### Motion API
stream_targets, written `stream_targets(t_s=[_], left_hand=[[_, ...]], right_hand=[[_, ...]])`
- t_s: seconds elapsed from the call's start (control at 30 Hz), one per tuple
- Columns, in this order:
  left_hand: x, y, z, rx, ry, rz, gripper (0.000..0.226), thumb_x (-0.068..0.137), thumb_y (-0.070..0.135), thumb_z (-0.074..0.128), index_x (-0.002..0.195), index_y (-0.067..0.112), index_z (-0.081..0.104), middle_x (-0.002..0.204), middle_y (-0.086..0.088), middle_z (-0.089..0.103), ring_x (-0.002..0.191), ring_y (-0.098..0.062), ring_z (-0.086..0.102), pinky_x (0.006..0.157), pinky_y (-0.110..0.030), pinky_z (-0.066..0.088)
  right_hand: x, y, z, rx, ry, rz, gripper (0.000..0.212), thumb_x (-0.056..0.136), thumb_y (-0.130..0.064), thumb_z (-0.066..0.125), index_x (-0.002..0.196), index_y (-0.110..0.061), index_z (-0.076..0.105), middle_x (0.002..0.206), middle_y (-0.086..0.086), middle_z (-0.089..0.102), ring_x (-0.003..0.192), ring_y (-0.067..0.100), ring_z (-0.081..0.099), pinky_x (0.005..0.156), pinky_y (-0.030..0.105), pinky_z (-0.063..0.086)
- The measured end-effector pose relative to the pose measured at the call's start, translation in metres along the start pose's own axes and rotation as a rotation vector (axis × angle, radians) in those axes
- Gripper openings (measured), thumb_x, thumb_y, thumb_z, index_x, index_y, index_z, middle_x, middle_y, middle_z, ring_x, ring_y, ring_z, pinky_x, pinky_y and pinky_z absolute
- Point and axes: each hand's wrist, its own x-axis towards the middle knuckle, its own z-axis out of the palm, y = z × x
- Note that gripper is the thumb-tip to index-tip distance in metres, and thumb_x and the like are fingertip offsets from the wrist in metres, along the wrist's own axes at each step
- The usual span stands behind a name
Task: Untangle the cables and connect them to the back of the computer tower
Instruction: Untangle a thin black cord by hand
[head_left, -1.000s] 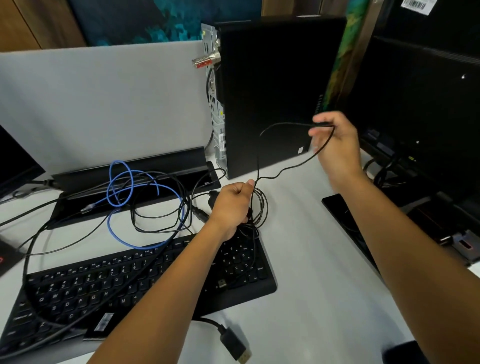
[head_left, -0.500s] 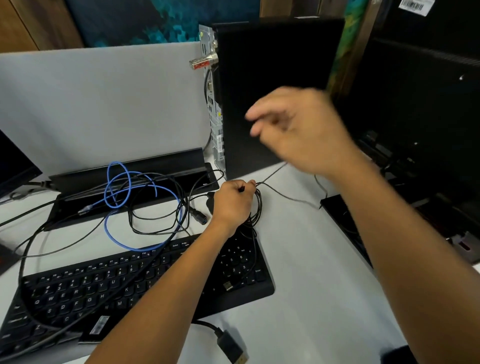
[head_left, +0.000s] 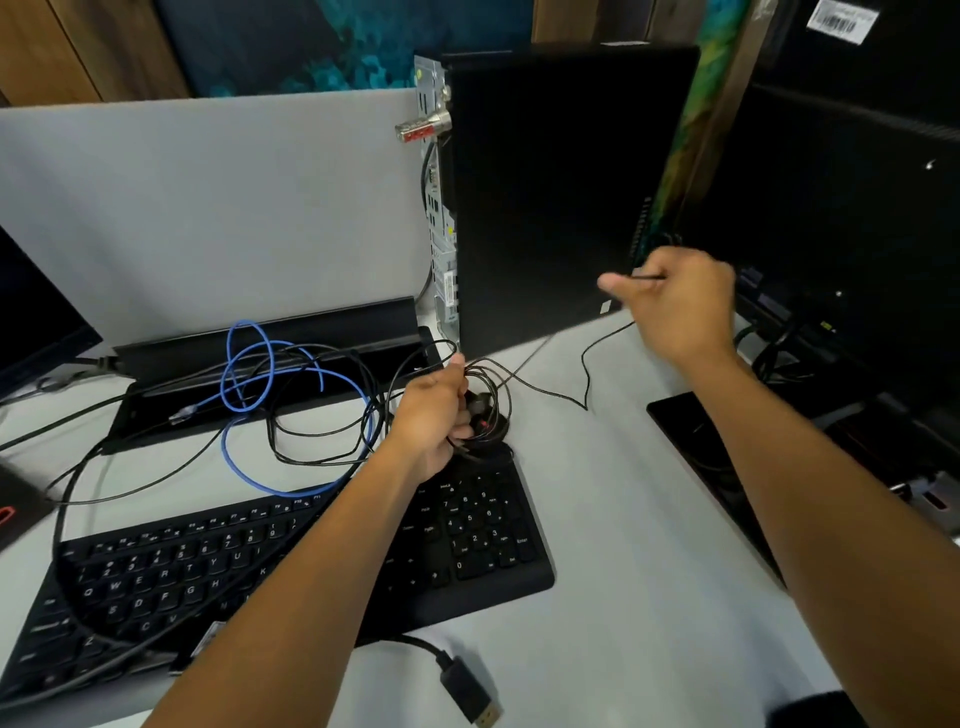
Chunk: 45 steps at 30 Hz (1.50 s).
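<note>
A black computer tower (head_left: 561, 197) stands upright at the back of the white desk (head_left: 613, 571), its metal port panel (head_left: 441, 234) facing left. My left hand (head_left: 434, 415) grips a coiled bundle of thin black cable (head_left: 491, 410) just above the keyboard's number pad. My right hand (head_left: 675, 304) is raised in front of the tower's lower right corner and pinches a strand of the same thin black cable (head_left: 587, 379), which loops down to the desk. A blue network cable (head_left: 244, 374) lies tangled with other black cables (head_left: 322, 431) to the left.
A black keyboard (head_left: 260, 571) lies at the front left. A DisplayPort plug (head_left: 470, 693) rests on the desk near the front edge. A black monitor (head_left: 841, 234) stands on the right, its base (head_left: 701, 441) beneath. A grey partition (head_left: 208, 208) and a black cable tray (head_left: 270, 338) stand behind.
My right hand swung left across the tower and has come back to the right, lower than before, with the thin cable strand. My left hand kept hold of the coil.
</note>
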Motion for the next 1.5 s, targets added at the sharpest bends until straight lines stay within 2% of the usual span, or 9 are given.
stream_targets(t_s=[0.13, 0.3, 0.4, 0.5, 0.6, 0.77, 1.0, 1.27, 1.5], left_hand=[[-0.001, -0.001, -0.005, -0.082, -0.021, 0.003, 0.044, 0.105, 0.045, 0.047, 0.070, 0.019, 0.041, 0.059, 0.004, 0.019, 0.043, -0.009, 0.018, 0.038, -0.021, 0.025], [-0.005, 0.001, 0.003, -0.069, -0.049, 0.065, 0.042, 0.105, 0.046, 0.048, 0.072, 0.021, 0.040, 0.063, 0.004, 0.022, 0.046, -0.009, 0.018, 0.040, -0.022, 0.023], [-0.013, 0.007, 0.014, -0.011, -0.075, 0.147, 0.042, 0.105, 0.044, 0.048, 0.071, 0.022, 0.039, 0.064, 0.002, 0.017, 0.048, -0.010, 0.016, 0.044, -0.025, 0.018], [-0.022, 0.014, 0.022, 0.048, -0.133, 0.251, 0.041, 0.107, 0.041, 0.046, 0.072, 0.020, 0.039, 0.065, -0.001, 0.014, 0.048, -0.011, 0.015, 0.048, -0.029, 0.015], [-0.027, 0.021, 0.024, 0.067, -0.190, 0.302, 0.038, 0.108, 0.039, 0.044, 0.084, 0.010, 0.048, 0.062, 0.000, 0.018, 0.049, -0.012, 0.016, 0.049, -0.030, 0.015], [-0.031, 0.027, 0.014, 0.048, -0.255, 0.273, 0.033, 0.110, 0.035, 0.038, 0.086, 0.013, 0.044, 0.059, 0.006, 0.024, 0.049, -0.010, 0.017, 0.049, -0.028, 0.017], [-0.028, 0.021, 0.015, 0.215, -0.222, 0.245, 0.037, 0.106, 0.039, 0.048, 0.082, 0.012, 0.053, 0.060, 0.002, 0.024, 0.051, -0.012, 0.019, 0.049, -0.028, 0.019], [-0.035, 0.040, 0.030, 0.187, -0.327, 0.118, 0.042, 0.106, 0.046, 0.045, 0.074, 0.020, 0.041, 0.064, 0.003, 0.021, 0.053, -0.012, 0.017, 0.046, -0.022, 0.022], [-0.035, 0.037, 0.026, 0.070, -0.255, 0.086, 0.034, 0.109, 0.041, 0.040, 0.081, 0.020, 0.040, 0.059, 0.009, 0.027, 0.051, -0.009, 0.019, 0.045, -0.021, 0.024]], right_hand=[[0.018, 0.015, -0.012, 0.090, 0.326, 0.229, 0.044, 0.094, -0.041, 0.071, 0.071, -0.010, 0.050, 0.064, 0.002, 0.049, 0.054, 0.015, 0.042, 0.062, 0.032, 0.044], [0.001, 0.014, 0.003, -0.146, -0.159, 0.166, 0.042, 0.098, -0.046, 0.062, 0.076, -0.010, 0.059, 0.075, 0.006, 0.059, 0.078, 0.027, 0.060, 0.070, 0.029, 0.037], [-0.023, -0.002, 0.014, -0.357, -0.276, 0.092, 0.052, 0.094, -0.036, 0.068, 0.139, -0.018, 0.049, 0.133, 0.013, 0.051, 0.112, 0.036, 0.060, 0.088, 0.042, 0.052], [-0.048, -0.023, 0.023, -0.155, -0.244, -0.330, 0.071, 0.092, -0.017, 0.068, 0.155, -0.023, 0.036, 0.149, 0.003, 0.038, 0.111, 0.024, 0.060, 0.095, 0.039, 0.055], [-0.059, -0.037, 0.032, 0.064, -0.574, -0.439, 0.058, 0.094, -0.001, 0.056, 0.149, -0.018, 0.052, 0.143, 0.001, 0.058, 0.129, 0.014, 0.055, 0.108, 0.022, 0.043], [-0.052, -0.041, 0.022, 0.342, -0.737, -0.170, 0.029, 0.106, -0.023, 0.055, 0.088, -0.007, 0.070, 0.068, 0.011, 0.066, 0.058, 0.012, 0.063, 0.063, 0.037, 0.053], [-0.042, -0.027, 0.024, 0.009, -0.508, -0.221, 0.025, 0.104, -0.025, 0.056, 0.087, -0.013, 0.070, 0.072, -0.001, 0.062, 0.061, 0.003, 0.058, 0.053, 0.008, 0.040], [-0.036, -0.039, 0.031, 0.095, -0.182, -0.325, 0.027, 0.106, -0.025, 0.054, 0.086, -0.012, 0.068, 0.069, -0.003, 0.061, 0.058, 0.007, 0.052, 0.053, 0.010, 0.035], [-0.039, -0.034, 0.026, 0.333, -0.514, -0.113, 0.030, 0.099, -0.042, 0.064, 0.085, -0.017, 0.071, 0.062, -0.007, 0.048, 0.053, 0.001, 0.041, 0.056, 0.016, 0.037]])
